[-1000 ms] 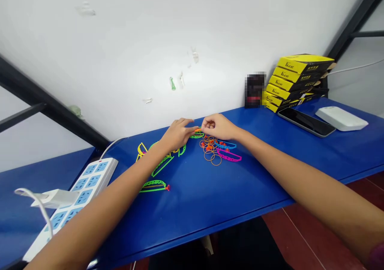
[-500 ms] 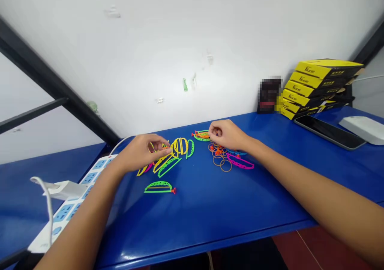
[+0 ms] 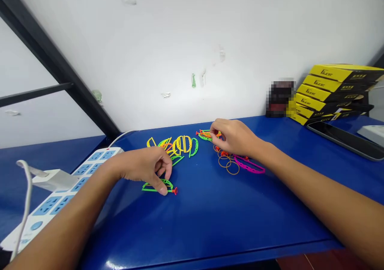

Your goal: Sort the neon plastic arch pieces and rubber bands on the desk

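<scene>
My left hand is over a small green toy bow with a red-tipped arrow in it. Its thumb lies across the bow, while the curled fingers stay apart from the thumb. Farther back sits a cluster of yellow and green toy bows. My right hand has its fingers pinched together at a small pile of green bows and orange arrows; what is between its fingertips is hidden. Below that hand lie tan rubber bands, red arrow tips and a magenta bow, partly under the wrist.
On the left, a white power strip with a plugged-in white adapter runs along the blue table. Stacked yellow-black boxes, a phone and a white device are at the right. A white wall rises behind.
My left hand has moved down toward me, from the yellow bow cluster to the single green bow. My right hand remains at the back pile. The view has shifted slightly.
</scene>
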Demonstrator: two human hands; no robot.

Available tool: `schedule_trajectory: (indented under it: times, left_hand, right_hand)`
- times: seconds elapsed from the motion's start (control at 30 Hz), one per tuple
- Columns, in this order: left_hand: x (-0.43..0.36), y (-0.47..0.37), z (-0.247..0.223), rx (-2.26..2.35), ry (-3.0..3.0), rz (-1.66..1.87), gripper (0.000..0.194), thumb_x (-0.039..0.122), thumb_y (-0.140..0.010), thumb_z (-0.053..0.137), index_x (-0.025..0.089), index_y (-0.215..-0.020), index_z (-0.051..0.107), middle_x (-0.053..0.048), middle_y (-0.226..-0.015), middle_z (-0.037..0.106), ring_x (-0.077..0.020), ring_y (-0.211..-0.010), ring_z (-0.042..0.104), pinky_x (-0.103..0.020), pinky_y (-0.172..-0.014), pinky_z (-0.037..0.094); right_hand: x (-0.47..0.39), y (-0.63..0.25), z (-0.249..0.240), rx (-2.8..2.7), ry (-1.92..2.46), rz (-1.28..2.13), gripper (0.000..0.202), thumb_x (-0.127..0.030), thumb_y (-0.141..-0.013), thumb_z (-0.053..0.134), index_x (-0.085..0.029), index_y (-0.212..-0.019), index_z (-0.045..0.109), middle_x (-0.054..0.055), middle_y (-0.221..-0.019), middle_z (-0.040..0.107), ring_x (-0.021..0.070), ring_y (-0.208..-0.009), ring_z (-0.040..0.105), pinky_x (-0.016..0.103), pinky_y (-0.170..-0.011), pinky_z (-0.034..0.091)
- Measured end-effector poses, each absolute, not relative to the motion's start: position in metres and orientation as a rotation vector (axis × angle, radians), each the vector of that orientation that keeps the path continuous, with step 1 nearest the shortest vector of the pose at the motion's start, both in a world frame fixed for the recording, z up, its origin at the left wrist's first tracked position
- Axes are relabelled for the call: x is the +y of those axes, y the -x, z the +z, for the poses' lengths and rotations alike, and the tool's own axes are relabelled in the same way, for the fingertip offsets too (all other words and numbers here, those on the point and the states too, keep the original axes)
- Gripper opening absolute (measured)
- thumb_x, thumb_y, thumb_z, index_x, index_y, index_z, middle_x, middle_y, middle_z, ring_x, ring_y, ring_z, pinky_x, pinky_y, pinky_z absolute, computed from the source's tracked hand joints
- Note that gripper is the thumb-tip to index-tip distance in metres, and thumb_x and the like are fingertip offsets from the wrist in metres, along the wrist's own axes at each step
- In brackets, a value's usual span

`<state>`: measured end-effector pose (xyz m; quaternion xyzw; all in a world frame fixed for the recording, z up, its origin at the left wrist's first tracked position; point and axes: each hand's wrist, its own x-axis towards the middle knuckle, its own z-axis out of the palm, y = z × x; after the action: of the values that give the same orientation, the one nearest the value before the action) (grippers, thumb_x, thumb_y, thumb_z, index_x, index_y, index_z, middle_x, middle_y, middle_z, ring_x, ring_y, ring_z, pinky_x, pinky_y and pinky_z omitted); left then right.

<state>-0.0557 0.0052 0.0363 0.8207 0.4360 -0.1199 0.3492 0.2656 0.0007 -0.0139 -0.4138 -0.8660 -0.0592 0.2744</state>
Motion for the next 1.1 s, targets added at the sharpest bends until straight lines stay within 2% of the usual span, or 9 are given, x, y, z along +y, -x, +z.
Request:
schedule_trajectory:
  times: [0.2,0.33,0.43,0.53,0.67,0.83,0.93,1.1]
  left_hand:
    - [0.006,0.046,0.030,0.999,-2.022,-0.088,0.041,0.058,-0.077,0.092,0.021,-0.076,0.075,-0.001,-0.067,0.070,-0.0158,-0.062,0.062,-0.025,-0.057,0.045]
    - [0.008,0.031,0.013,1.031,-1.900,0.321,0.047,0.062,-0.080,0.089,0.022,-0.081,0.064,0.002,-0.067,0.069,-0.0143,-0.058,0.064,-0.023,-0.051,0.048]
    - [0.009,0.020,-0.004,1.022,-1.837,0.467,0.044,0.060,-0.083,0.087,0.021,-0.090,0.068,0.000,-0.070,0.073,-0.0137,-0.058,0.065,-0.024,-0.053,0.054]
    - [0.009,0.014,-0.017,1.029,-1.779,0.590,0.044,0.055,-0.080,0.088,0.019,-0.100,0.073,-0.002,-0.077,0.076,-0.0144,-0.059,0.068,-0.025,-0.052,0.055]
    - [0.006,0.010,-0.020,1.059,-1.768,0.669,0.045,0.051,-0.081,0.087,0.018,-0.110,0.077,-0.004,-0.086,0.079,-0.0150,-0.065,0.071,-0.027,-0.057,0.059]
    - [0.003,0.008,-0.015,1.115,-1.788,0.818,0.048,0.057,-0.083,0.085,0.018,-0.111,0.079,-0.003,-0.082,0.077,-0.0166,-0.064,0.071,-0.032,-0.063,0.066]
    - [0.000,0.006,-0.013,1.106,-1.752,0.918,0.047,0.058,-0.081,0.087,0.018,-0.103,0.078,-0.004,-0.083,0.078,-0.0154,-0.061,0.070,-0.032,-0.061,0.066]
    - [-0.002,-0.001,-0.018,1.010,-1.621,1.104,0.050,0.059,-0.077,0.092,0.017,-0.096,0.073,-0.007,-0.085,0.080,-0.0191,-0.069,0.076,-0.030,-0.064,0.066]
  right_hand:
    - [0.001,-0.262,-0.017,-2.287,1.111,-0.092,0.011,-0.018,-0.097,0.059,-0.021,-0.087,0.061,0.007,-0.089,0.073,0.0174,-0.070,0.056,0.033,-0.068,0.037]
    - [-0.002,-0.250,-0.020,-2.087,1.123,0.363,0.012,-0.020,-0.095,0.063,-0.021,-0.084,0.064,0.001,-0.076,0.069,0.0152,-0.065,0.057,0.030,-0.066,0.041]
    - [-0.002,-0.244,-0.025,-1.987,1.129,0.602,0.015,-0.026,-0.096,0.065,-0.021,-0.082,0.066,0.000,-0.071,0.067,0.0153,-0.064,0.055,0.030,-0.064,0.041]
    - [-0.001,-0.242,-0.029,-1.952,1.107,0.696,0.018,-0.031,-0.097,0.066,-0.021,-0.082,0.067,0.000,-0.073,0.067,0.0153,-0.065,0.054,0.030,-0.064,0.041]
    - [-0.002,-0.243,-0.031,-1.939,1.092,0.677,0.017,-0.033,-0.099,0.066,-0.020,-0.088,0.071,0.000,-0.075,0.069,0.0157,-0.067,0.056,0.030,-0.065,0.042]
    - [-0.003,-0.247,-0.024,-2.053,1.156,0.628,0.016,-0.026,-0.098,0.066,-0.019,-0.084,0.071,-0.001,-0.071,0.068,0.0139,-0.063,0.053,0.028,-0.064,0.039]
    - [-0.006,-0.248,-0.019,-2.144,1.140,0.635,0.024,-0.031,-0.101,0.066,-0.019,-0.081,0.073,-0.001,-0.068,0.065,0.0129,-0.061,0.050,0.028,-0.062,0.036]
    - [-0.014,-0.238,-0.018,-2.167,1.034,0.762,0.034,-0.044,-0.104,0.067,-0.018,-0.084,0.075,-0.001,-0.071,0.065,0.0124,-0.061,0.047,0.028,-0.061,0.034]
